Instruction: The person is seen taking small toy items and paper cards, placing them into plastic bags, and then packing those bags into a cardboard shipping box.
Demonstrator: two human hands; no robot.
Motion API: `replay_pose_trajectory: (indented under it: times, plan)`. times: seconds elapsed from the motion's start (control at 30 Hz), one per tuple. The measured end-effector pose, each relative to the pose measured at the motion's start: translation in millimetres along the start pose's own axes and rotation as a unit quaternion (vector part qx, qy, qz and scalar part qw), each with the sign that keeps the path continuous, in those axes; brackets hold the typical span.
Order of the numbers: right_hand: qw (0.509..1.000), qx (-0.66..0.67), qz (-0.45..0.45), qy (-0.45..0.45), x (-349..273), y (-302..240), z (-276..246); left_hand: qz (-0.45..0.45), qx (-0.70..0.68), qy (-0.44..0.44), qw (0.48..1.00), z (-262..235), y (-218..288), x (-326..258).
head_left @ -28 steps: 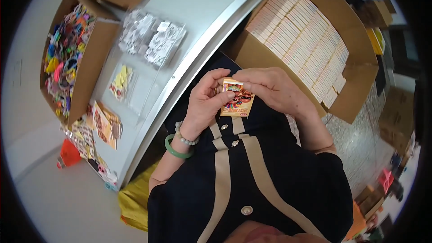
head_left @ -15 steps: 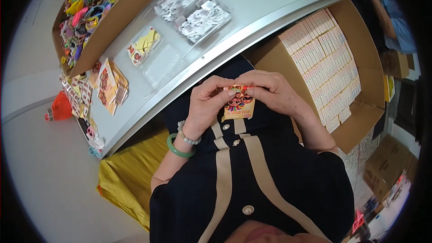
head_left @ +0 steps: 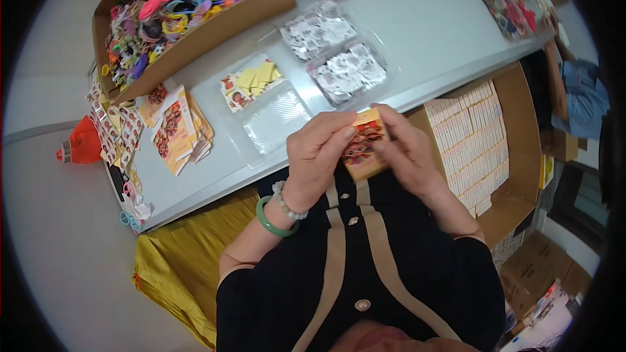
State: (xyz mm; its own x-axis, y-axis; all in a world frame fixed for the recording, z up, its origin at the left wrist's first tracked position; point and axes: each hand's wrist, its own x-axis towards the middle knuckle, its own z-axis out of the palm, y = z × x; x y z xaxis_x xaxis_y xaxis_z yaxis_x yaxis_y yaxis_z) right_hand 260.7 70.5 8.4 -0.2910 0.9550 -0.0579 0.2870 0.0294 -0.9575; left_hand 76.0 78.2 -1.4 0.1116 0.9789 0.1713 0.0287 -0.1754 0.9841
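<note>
Yellow-orange box in both hands, near carton of boxes

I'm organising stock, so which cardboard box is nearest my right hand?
The box packed with rows of small cartons, beside your right hand; the upper-left trinket box and others stand farther away.

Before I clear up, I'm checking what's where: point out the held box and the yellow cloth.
Held box (head_left: 364,146): head view, its printed front.
Yellow cloth (head_left: 186,266): head view, its broad middle.
</note>
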Motion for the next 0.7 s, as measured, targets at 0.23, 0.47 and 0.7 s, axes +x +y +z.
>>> replay_pose_trajectory:
  times: [0.23, 0.47, 0.7]
  plan:
    - [0.972, -0.004, 0.019, 0.233, 91, 5, -73, -0.013, 0.134, 0.089, 0.987, -63, 15, 23]
    - [0.962, 0.063, 0.074, 0.256, 125, 47, -117, -0.036, 0.233, 0.247, 0.94, -143, 3, 0]
    - [0.974, 0.111, -0.051, 0.192, 135, -13, -49, -0.032, 0.172, 0.169, 0.97, -122, 14, 33]
